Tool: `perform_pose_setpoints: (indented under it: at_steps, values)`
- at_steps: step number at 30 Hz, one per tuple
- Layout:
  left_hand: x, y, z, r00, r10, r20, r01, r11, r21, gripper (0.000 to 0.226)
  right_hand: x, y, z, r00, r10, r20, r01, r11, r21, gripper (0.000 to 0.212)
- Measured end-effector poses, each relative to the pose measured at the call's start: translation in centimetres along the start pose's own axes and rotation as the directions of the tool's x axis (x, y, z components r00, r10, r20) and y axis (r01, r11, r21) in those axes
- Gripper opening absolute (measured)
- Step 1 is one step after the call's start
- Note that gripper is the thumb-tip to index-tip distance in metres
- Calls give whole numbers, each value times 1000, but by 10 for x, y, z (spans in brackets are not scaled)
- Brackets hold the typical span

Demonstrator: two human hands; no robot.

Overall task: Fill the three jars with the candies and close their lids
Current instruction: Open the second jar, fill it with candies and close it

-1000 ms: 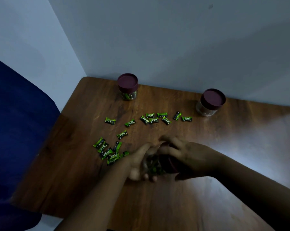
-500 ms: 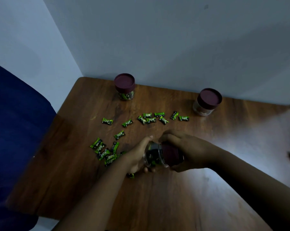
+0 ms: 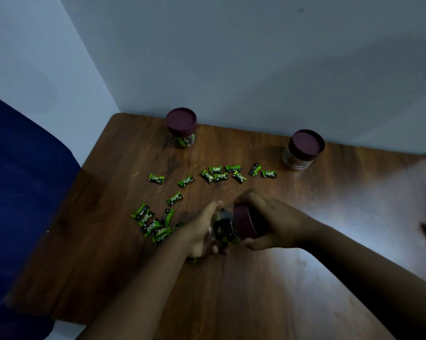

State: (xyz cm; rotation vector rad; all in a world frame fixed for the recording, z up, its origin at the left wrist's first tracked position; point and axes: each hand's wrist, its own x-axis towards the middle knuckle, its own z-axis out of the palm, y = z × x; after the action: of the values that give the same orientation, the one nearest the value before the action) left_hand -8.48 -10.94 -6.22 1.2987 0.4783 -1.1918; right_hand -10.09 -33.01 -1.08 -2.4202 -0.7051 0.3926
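Both hands on the tipped jar (image 3: 223, 229) mid-table: left hand (image 3: 202, 231) cups its glass base, right hand (image 3: 268, 224) grips the maroon lid (image 3: 243, 223). Candies (image 3: 155, 224) lie scattered at nine o'clock; two lidded jars (image 3: 181, 127) stand at twelve and two.

Glossy wood-grain table (image 3: 305, 278), clear jars (image 3: 296, 160) with matt maroon lids (image 3: 181, 119).

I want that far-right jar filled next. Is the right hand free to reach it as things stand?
Probably not yet: the right hand grips the maroon lid of the held jar. The table toward the far-right jar looks bare.
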Motion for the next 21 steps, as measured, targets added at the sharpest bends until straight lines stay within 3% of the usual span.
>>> perform_pose_setpoints:
  at_steps: [6, 10, 13, 14, 15, 16, 17, 18, 19, 21]
  values:
    - [-11, 20, -8, 987, -98, 127, 91, 994, 59, 70, 3, -5, -14, 964, -265, -28, 252, 939, -236, 85]
    - [-11, 24, -9, 978, -93, 185, 85, 995, 52, 72, 5, -8, -21, 961, -278, -6, 268, 933, -241, 86]
    - [-6, 19, -2, 992, -26, 124, 27, 1000, 0, 72, 6, -3, -17, 997, -76, -13, 75, 993, -91, 82]
    - [-3, 16, 2, 996, 17, 86, -17, 1000, 2, 72, 7, -3, -14, 996, 87, -10, -87, 996, 13, 78]
    - [0, 11, 6, 997, 65, 50, -66, 998, 21, 71, 9, -3, -12, 951, 307, 40, -309, 937, 162, 77]
    - [3, 6, 11, 994, 111, 20, -112, 992, 50, 71, 12, -2, -12, 841, 518, 156, -539, 781, 314, 82]
    - [5, 1, 15, 989, 147, -4, -147, 987, 71, 71, 11, -1, -13, 711, 637, 298, -697, 580, 422, 90]
    - [6, -3, 18, 986, 163, -26, -161, 984, 70, 73, 10, 1, -12, 649, 661, 377, -746, 455, 486, 96]
    - [7, -4, 17, 986, 159, -42, -157, 987, 46, 76, 9, 4, -10, 674, 637, 374, -723, 465, 511, 96]
    - [6, -2, 10, 993, 113, -43, -114, 993, -23, 79, 3, 8, -7, 871, 449, 200, -488, 736, 469, 92]
